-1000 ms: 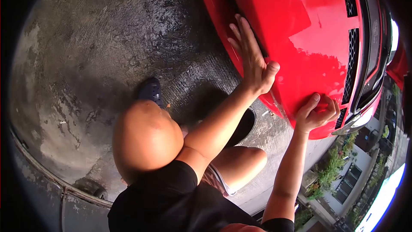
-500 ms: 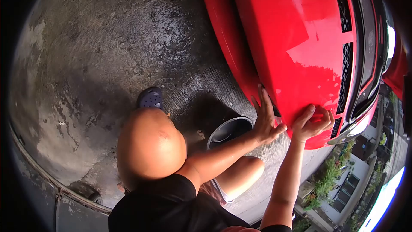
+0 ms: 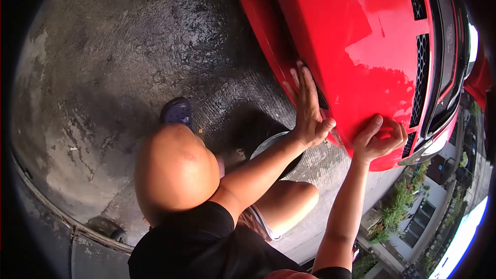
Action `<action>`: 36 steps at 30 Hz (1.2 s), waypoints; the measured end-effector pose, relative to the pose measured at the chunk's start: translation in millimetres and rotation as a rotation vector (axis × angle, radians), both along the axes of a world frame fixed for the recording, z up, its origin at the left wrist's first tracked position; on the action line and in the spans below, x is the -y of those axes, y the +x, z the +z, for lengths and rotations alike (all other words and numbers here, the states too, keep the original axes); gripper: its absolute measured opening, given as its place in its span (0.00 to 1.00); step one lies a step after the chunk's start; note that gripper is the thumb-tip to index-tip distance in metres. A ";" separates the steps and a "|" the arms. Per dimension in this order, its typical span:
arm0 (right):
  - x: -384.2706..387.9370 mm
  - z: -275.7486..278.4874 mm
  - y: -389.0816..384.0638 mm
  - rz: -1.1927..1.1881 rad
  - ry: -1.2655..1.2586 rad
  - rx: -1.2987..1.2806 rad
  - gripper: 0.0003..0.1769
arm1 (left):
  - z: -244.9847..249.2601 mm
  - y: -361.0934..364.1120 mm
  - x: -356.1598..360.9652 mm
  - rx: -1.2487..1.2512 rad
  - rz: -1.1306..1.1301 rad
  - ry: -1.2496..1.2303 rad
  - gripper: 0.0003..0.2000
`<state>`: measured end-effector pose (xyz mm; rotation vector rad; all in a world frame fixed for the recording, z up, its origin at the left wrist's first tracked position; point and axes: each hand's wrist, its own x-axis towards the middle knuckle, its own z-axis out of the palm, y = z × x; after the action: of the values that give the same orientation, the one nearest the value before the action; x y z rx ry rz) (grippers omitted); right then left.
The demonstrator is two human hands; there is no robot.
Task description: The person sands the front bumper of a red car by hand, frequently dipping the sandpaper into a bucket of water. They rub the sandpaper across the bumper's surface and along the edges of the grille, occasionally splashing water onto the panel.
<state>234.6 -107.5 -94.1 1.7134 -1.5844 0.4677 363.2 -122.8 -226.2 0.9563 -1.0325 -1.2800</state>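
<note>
The glossy red front of a car [image 3: 341, 31] fills the upper right of the head view. My left hand [image 3: 309, 111] lies along the car's front edge, fingers stretched out and thumb apart, beside a narrow dark opening. Close to it on the right, my right hand [image 3: 380, 139] is closed against the red bodywork, fingers curled in and thumb near them. Red shows between thumb and fingers; whether that is the car's paint or something held cannot be made out. Under my left forearm stands a dark bucket [image 3: 266, 143], partly hidden by the arm.
Wet, dark concrete [image 3: 119, 62] spreads across the left. My bent knee [image 3: 178, 170] and a dark clog [image 3: 176, 111] are below the car. Black mesh vents [image 3: 421, 77] line the car's far side. Plants [image 3: 395, 204] and a building [image 3: 421, 222] appear at lower right.
My left hand has slid along the car's front edge, upward and slightly left in the view. My right hand stays closed at nearly the same spot. The view has shifted slightly.
</note>
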 end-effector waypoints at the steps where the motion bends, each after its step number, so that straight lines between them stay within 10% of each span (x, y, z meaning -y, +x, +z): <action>1: -4.0 2.6 1.1 -0.006 0.013 -0.002 0.20 | -2.5 -8.2 -30.9 0.012 -0.058 0.030 0.69; 10: -12.4 1.6 2.4 0.008 0.000 0.029 0.21 | 8.8 34.8 95.1 0.029 0.218 -0.172 0.69; 14: -1.5 2.1 3.0 0.023 -0.018 0.027 0.22 | -8.9 -32.3 -30.8 -0.021 0.049 -0.244 0.73; 20: -2.7 0.9 3.1 -0.014 -0.010 0.008 0.21 | 12.4 43.5 103.1 0.057 0.184 -0.271 0.72; 24: -2.3 1.2 3.6 -0.008 -0.004 0.044 0.21 | 12.4 -17.7 -8.2 -0.121 0.063 -0.158 0.70; 31: -1.9 0.5 0.3 -0.007 -0.011 -0.001 0.20 | 22.5 60.2 135.2 -0.015 0.268 -0.242 0.65; 36: -25.5 -10.3 16.6 0.017 -0.079 0.112 0.19 | 24.7 -38.0 -29.2 -0.127 0.102 -0.121 0.69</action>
<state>251.2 -82.0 -104.4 1.6675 -1.6092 0.6362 325.2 -93.6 -201.5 0.8151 -0.9399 -1.1654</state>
